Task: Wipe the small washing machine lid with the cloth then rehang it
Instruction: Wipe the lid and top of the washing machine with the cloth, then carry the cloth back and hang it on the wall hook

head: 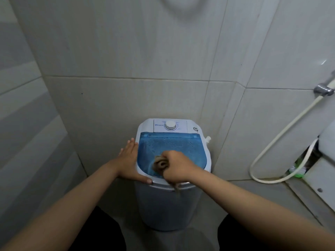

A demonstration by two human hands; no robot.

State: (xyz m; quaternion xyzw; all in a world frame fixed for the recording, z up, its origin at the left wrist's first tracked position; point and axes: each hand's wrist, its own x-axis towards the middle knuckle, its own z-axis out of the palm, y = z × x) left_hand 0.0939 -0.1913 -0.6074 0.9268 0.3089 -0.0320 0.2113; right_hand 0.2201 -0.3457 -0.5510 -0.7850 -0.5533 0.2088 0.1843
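Note:
A small white washing machine (163, 205) stands against the tiled wall, with a translucent blue lid (181, 147) on top and a white dial (170, 125) behind it. My right hand (176, 166) is shut on a bunched brown cloth (161, 164) and presses it on the near part of the lid. A tail of the cloth hangs over the front rim. My left hand (129, 163) lies flat, fingers apart, on the machine's left rim beside the lid.
Tiled walls close in at the left and behind. On the right wall a chrome tap (323, 90) feeds a white hose (272, 147) that loops down to the floor. A white fixture (324, 171) stands at the right edge. My dark trouser legs flank the machine.

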